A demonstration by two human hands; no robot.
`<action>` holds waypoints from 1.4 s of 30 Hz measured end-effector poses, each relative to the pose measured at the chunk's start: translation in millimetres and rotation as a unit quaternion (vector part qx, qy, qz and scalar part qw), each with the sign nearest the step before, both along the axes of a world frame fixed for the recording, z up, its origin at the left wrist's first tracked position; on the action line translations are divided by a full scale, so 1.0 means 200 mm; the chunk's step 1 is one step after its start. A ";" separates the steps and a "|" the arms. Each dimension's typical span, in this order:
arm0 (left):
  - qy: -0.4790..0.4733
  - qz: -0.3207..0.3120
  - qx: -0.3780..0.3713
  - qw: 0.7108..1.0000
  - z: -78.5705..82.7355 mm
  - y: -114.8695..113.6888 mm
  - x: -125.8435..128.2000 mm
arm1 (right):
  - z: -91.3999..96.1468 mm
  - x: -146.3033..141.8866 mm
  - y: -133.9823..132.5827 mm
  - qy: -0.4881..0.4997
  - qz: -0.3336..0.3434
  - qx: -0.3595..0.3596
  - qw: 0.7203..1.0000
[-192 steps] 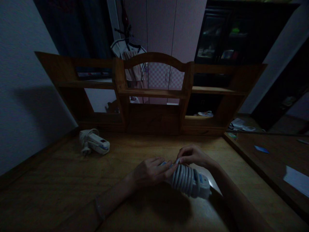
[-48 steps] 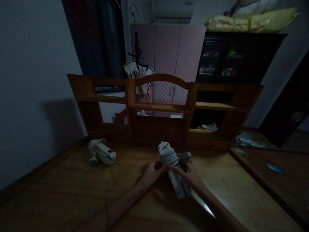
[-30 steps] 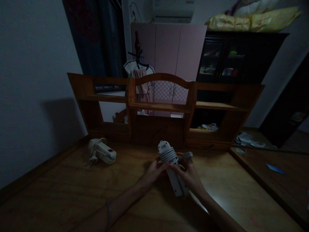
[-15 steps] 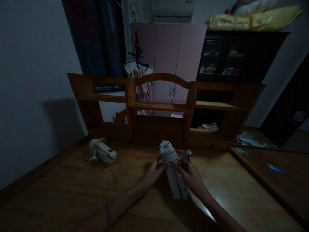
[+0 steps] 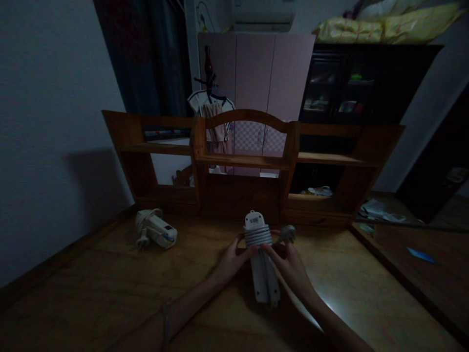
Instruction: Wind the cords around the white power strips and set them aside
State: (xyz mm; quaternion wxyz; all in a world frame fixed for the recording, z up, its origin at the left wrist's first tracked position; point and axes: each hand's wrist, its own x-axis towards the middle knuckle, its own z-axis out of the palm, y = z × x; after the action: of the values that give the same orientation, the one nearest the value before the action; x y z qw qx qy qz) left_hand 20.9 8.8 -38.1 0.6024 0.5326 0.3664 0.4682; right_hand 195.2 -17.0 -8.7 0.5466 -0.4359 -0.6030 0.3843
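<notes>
A white power strip (image 5: pixel 264 278) is held over the wooden tabletop, its screwed underside towards me. Its grey cord (image 5: pixel 257 236) is wound in several turns around the upper part. My left hand (image 5: pixel 236 256) grips the strip's left edge, thumb pressed on the lowest turns. On the other side my right hand (image 5: pixel 287 261) closes on the strip and cord, its thumb beside the left one. The plug (image 5: pixel 287 233) sticks out to the right above my right hand. Some fingers are hidden behind the strip.
Another power strip (image 5: pixel 159 231) with its cord bundled lies on the left of the tabletop (image 5: pixel 110 288). A wooden shelf unit (image 5: pixel 242 160) stands along the back edge. A wall (image 5: pixel 54 122) rises at the left. Off to the right lies a blue item (image 5: pixel 420 254) on a lower surface.
The power strip has turned slightly, its lower end swinging left so it stands straighter. Both hands keep their hold, and the plug has shifted a little up and right.
</notes>
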 end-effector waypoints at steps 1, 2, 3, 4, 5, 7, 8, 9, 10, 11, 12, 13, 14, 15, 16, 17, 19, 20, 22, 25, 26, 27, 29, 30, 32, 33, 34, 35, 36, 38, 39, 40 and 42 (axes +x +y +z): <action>0.000 -0.001 0.000 1.000 0.00 0.00 0.00 | 0.00 0.00 0.00 0.005 0.002 -0.005 1.000; -0.001 -0.003 -0.002 1.000 0.00 0.00 0.00 | 0.00 0.00 0.00 0.010 0.006 -0.009 1.000; -0.004 -0.005 -0.004 1.000 0.01 -0.01 0.00 | 0.01 0.00 0.00 0.013 0.007 -0.013 1.000; -0.008 -0.006 -0.005 1.000 0.01 -0.01 0.01 | 0.01 0.00 0.00 0.014 0.009 -0.015 1.000; -0.012 -0.007 -0.005 1.000 0.01 -0.02 0.01 | 0.01 0.00 0.00 0.012 0.007 -0.016 1.000; -0.017 -0.008 0.002 1.000 0.02 -0.03 0.01 | 0.00 0.01 0.01 -0.004 -0.005 -0.010 1.000; -0.018 -0.007 0.006 1.000 0.02 -0.03 0.01 | -0.01 0.01 0.02 -0.014 -0.014 -0.005 1.000; -0.019 -0.008 0.006 1.000 0.02 -0.03 0.02 | -0.01 0.02 0.02 -0.022 -0.021 -0.001 1.000; -0.021 -0.012 0.005 1.000 0.02 -0.03 0.02 | -0.02 0.02 0.03 -0.028 -0.025 0.000 0.999; -0.024 -0.018 0.001 1.000 0.02 -0.03 0.02 | -0.02 0.02 0.03 -0.029 -0.026 -0.003 0.999; -0.027 -0.024 -0.001 0.999 0.02 -0.03 0.02 | -0.03 0.02 0.03 -0.028 -0.022 -0.010 0.999; -0.031 -0.029 -0.002 0.999 0.02 -0.03 0.02 | -0.03 0.02 0.03 -0.024 -0.016 -0.018 0.999; -0.034 -0.031 -0.001 0.999 0.01 -0.03 0.02 | -0.02 0.02 0.03 -0.021 -0.010 -0.026 0.999; -0.036 -0.031 0.001 0.999 0.02 -0.03 0.02 | -0.02 0.02 0.02 -0.021 -0.006 -0.033 0.999; -0.037 -0.028 0.005 0.999 0.02 -0.03 0.02 | -0.02 0.02 0.02 -0.023 -0.003 -0.039 0.999; -0.039 -0.024 0.008 0.999 0.02 -0.04 0.02 | -0.01 0.02 0.02 -0.026 0.000 -0.042 0.999; -0.041 -0.019 0.015 0.999 0.03 -0.04 0.02 | -0.01 0.02 0.01 -0.030 0.007 -0.044 0.999; -0.041 -0.018 0.018 0.999 0.03 -0.04 0.02 | 0.00 0.02 0.01 -0.027 0.009 -0.041 0.999; -0.036 -0.019 0.021 0.999 0.03 -0.05 0.02 | 0.01 0.01 0.01 -0.019 0.007 -0.034 0.999; -0.029 -0.014 0.032 0.999 0.03 -0.05 0.02 | 0.03 0.00 0.00 -0.009 -0.002 -0.028 1.000; -0.028 -0.009 0.037 0.999 0.03 -0.05 0.02 | 0.04 0.00 -0.01 -0.007 -0.001 -0.028 1.000; -0.025 -0.004 0.041 0.999 0.03 -0.05 0.02 | 0.04 -0.01 -0.01 -0.007 0.000 -0.028 1.000; -0.016 0.008 0.048 0.999 0.03 -0.05 0.02 | 0.04 0.00 -0.01 -0.009 -0.002 -0.027 1.000; -0.010 0.012 0.049 0.999 0.03 -0.06 0.02 | 0.04 0.00 -0.01 -0.011 -0.003 -0.025 1.000; 0.001 0.019 0.045 0.999 0.04 -0.06 0.02 | 0.03 0.00 0.00 -0.007 0.002 -0.019 1.000; 0.008 0.024 0.040 0.999 0.05 -0.07 0.02 | 0.02 0.00 0.00 0.000 0.009 -0.018 1.000; 0.016 0.030 0.037 0.999 0.05 -0.07 0.02 | 0.02 0.00 -0.01 0.008 0.018 -0.018 1.000; 0.027 0.036 0.034 0.998 0.06 -0.07 0.02 | 0.01 0.00 -0.01 0.015 0.024 -0.019 0.999; 0.038 0.042 0.033 0.998 0.06 -0.08 0.02 | 0.02 -0.01 -0.02 0.017 0.027 -0.025 0.999; 0.063 0.051 0.031 0.996 0.05 -0.08 0.01 | 0.02 -0.01 -0.03 -0.002 0.021 -0.042 0.999; 0.075 0.060 0.026 0.995 0.04 -0.07 0.01 | 0.03 -0.01 -0.04 -0.019 0.015 -0.050 0.998; 0.088 0.070 0.020 0.993 0.03 -0.07 0.00 | 0.03 -0.01 -0.04 -0.036 0.010 -0.056 0.998; 0.112 0.096 0.020 0.989 -0.01 -0.06 -0.01 | 0.03 -0.01 -0.05 -0.058 0.003 -0.055 0.997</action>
State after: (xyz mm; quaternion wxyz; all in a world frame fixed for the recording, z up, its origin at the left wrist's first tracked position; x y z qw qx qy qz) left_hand 19.0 -3.1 -39.3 0.4991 0.5563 0.4716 0.4680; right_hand 194.0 -26.4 -1.9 0.4844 -0.4849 -0.6132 0.3927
